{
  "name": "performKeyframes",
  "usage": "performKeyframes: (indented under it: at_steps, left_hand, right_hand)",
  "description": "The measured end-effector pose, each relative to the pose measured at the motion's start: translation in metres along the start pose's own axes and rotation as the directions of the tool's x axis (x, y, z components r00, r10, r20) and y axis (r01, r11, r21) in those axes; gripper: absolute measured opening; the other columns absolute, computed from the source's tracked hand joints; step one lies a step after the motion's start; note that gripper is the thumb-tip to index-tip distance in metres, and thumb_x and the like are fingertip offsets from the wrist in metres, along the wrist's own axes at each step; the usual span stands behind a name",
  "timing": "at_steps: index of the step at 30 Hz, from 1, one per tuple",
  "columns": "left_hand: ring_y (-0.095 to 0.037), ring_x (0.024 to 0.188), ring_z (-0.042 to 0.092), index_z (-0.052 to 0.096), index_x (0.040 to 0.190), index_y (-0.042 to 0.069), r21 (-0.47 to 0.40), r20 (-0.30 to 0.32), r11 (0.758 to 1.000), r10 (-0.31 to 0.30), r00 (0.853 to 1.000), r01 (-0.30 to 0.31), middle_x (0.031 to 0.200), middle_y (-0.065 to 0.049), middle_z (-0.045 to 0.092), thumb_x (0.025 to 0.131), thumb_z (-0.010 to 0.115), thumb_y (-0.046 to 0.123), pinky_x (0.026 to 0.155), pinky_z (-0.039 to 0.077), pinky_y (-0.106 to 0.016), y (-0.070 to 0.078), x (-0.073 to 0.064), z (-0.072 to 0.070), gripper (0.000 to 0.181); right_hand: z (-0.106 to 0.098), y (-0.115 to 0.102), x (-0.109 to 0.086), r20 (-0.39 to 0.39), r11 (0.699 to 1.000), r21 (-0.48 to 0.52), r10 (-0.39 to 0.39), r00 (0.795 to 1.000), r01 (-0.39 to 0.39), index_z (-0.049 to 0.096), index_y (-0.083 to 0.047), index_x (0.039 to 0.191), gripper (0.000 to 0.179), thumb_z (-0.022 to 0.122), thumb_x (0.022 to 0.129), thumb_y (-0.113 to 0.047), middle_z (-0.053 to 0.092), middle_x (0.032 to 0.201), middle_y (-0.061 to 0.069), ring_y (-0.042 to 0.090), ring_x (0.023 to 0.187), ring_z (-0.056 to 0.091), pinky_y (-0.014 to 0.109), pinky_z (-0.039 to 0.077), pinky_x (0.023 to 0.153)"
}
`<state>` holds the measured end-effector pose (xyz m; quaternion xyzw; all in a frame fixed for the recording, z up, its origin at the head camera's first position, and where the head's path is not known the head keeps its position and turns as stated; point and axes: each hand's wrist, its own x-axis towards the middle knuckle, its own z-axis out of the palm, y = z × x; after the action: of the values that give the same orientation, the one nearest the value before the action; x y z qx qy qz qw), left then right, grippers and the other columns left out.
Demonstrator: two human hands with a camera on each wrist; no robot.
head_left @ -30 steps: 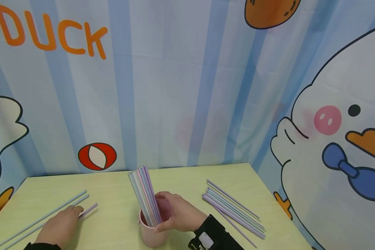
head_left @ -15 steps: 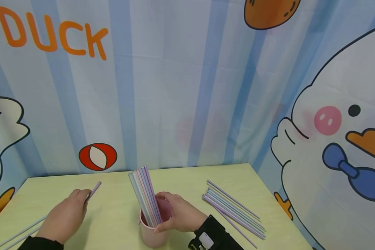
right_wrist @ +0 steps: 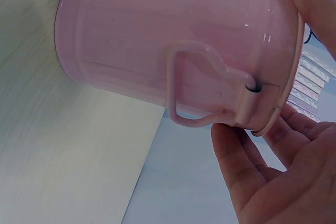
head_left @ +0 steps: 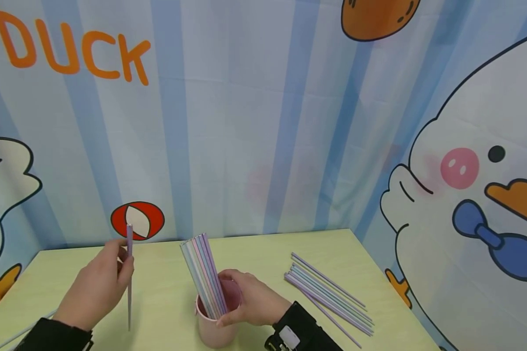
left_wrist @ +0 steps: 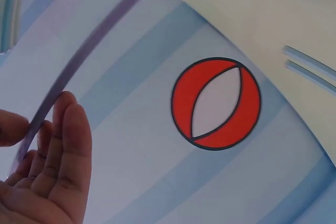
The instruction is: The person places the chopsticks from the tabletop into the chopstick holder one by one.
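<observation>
My left hand (head_left: pixel 96 282) pinches a purple straw (head_left: pixel 129 304) between thumb and fingers, holding it upright above the left side of the table. In the left wrist view, the straw (left_wrist: pixel 100 32) runs up past the fingertips. My right hand (head_left: pixel 254 297) grips the rim of a pink metal pail (head_left: pixel 215 334), with the thumb at the front and fingers at the back. A bundle of pastel straws (head_left: pixel 204 275) leans left inside the pail. Close up in the right wrist view, a wire handle (right_wrist: pixel 173 87) hangs on the pail's side.
Several purple and blue-green straws (head_left: pixel 328 304) lie in a loose pile right of the pail. Two pale blue straws (left_wrist: pixel 310 61) lie at the left, partly covered by my left forearm in the head view. A printed curtain (head_left: pixel 233 122) hangs behind the table.
My left hand has lifted the purple straw off the table, moved up and slightly right, and turned it from slanted to upright. My right hand and the pail have stayed put.
</observation>
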<state>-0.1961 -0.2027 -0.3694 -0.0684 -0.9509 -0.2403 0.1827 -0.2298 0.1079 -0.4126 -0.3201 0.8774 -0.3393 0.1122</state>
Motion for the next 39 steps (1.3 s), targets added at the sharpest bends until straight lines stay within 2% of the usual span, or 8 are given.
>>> performKeyframes:
  at_steps: [7, 10, 17, 24, 28, 33, 39]
  left_hand:
    - [-0.034, 0.083, 0.066, 0.033, 0.131, -0.011, -0.150, -0.105, 0.989, -0.008, 0.994, -0.008, 0.104, -0.024, 0.059, 0.101, 0.049, 0.012, 0.068, 0.060, -0.054, 0.024, 0.004, -0.012, 0.041]
    - [-0.036, 0.085, 0.067, 0.032, 0.132, -0.011, -0.205, -0.142, 0.978, 0.000, 0.990, -0.030, 0.105, -0.024, 0.057, 0.102, 0.047, 0.013, 0.071, 0.059, -0.056, 0.033, 0.007, -0.015, 0.041]
    - [-0.034, 0.084, 0.069, 0.031, 0.133, -0.009, -0.310, -0.183, 0.949, -0.002, 0.983, -0.056, 0.106, -0.022, 0.057, 0.103, 0.046, 0.012, 0.076, 0.057, -0.056, 0.055, 0.010, -0.017, 0.040]
    - [-0.028, 0.080, 0.070, 0.032, 0.131, -0.007, -0.371, -0.231, 0.923, 0.016, 0.973, -0.104, 0.106, -0.020, 0.059, 0.102, 0.050, 0.009, 0.076, 0.059, -0.051, 0.068, 0.010, -0.014, 0.038]
    - [-0.025, 0.077, 0.069, 0.033, 0.130, -0.007, -0.393, -0.235, 0.913, 0.020, 0.972, -0.114, 0.104, -0.018, 0.060, 0.101, 0.051, 0.008, 0.074, 0.060, -0.047, 0.074, 0.011, -0.011, 0.037]
    - [-0.027, 0.079, 0.069, 0.034, 0.129, -0.007, -0.388, -0.221, 0.915, 0.024, 0.975, -0.111, 0.102, -0.019, 0.060, 0.102, 0.050, 0.008, 0.074, 0.060, -0.052, 0.076, 0.010, -0.001, 0.035]
    - [-0.027, 0.083, 0.068, 0.034, 0.131, -0.005, -0.371, -0.159, 0.927, -0.003, 0.987, -0.057, 0.105, -0.018, 0.059, 0.103, 0.049, 0.013, 0.074, 0.059, -0.052, 0.073, 0.010, 0.013, 0.037]
  right_hand:
    - [0.001, 0.002, 0.000, -0.004, 1.000, 0.005, -0.016, 1.000, 0.016, 0.045, -0.010, 0.142, 0.089, 0.085, 0.069, -0.043, 0.056, 0.133, -0.001, 0.012, 0.118, 0.053, 0.037, 0.047, 0.103]
    - [0.001, 0.002, -0.001, -0.006, 1.000, 0.007, -0.021, 1.000, 0.021, 0.045, -0.010, 0.141, 0.089, 0.084, 0.069, -0.044, 0.055, 0.133, -0.001, 0.012, 0.118, 0.053, 0.037, 0.047, 0.103]
    - [0.002, 0.004, 0.000, -0.012, 0.999, 0.021, -0.033, 0.999, 0.033, 0.045, -0.010, 0.141, 0.089, 0.085, 0.068, -0.043, 0.056, 0.134, -0.001, 0.012, 0.119, 0.053, 0.037, 0.046, 0.104]
    - [0.002, 0.004, 0.001, -0.010, 0.999, 0.020, -0.025, 1.000, 0.025, 0.045, -0.010, 0.141, 0.089, 0.085, 0.068, -0.044, 0.056, 0.134, -0.001, 0.012, 0.119, 0.053, 0.038, 0.046, 0.104]
    - [0.001, 0.004, 0.001, 0.000, 1.000, 0.021, -0.023, 1.000, 0.023, 0.045, -0.011, 0.141, 0.087, 0.085, 0.070, -0.041, 0.056, 0.132, -0.002, 0.012, 0.118, 0.054, 0.036, 0.047, 0.103]
    - [0.000, 0.002, 0.001, 0.008, 0.999, 0.038, -0.025, 1.000, 0.025, 0.045, -0.011, 0.141, 0.085, 0.085, 0.070, -0.037, 0.057, 0.133, -0.001, 0.012, 0.118, 0.054, 0.037, 0.046, 0.104]
    - [0.001, 0.001, 0.000, -0.005, 0.999, 0.028, -0.024, 1.000, 0.024, 0.045, -0.009, 0.141, 0.088, 0.085, 0.069, -0.041, 0.056, 0.135, 0.001, 0.013, 0.120, 0.053, 0.038, 0.045, 0.106]
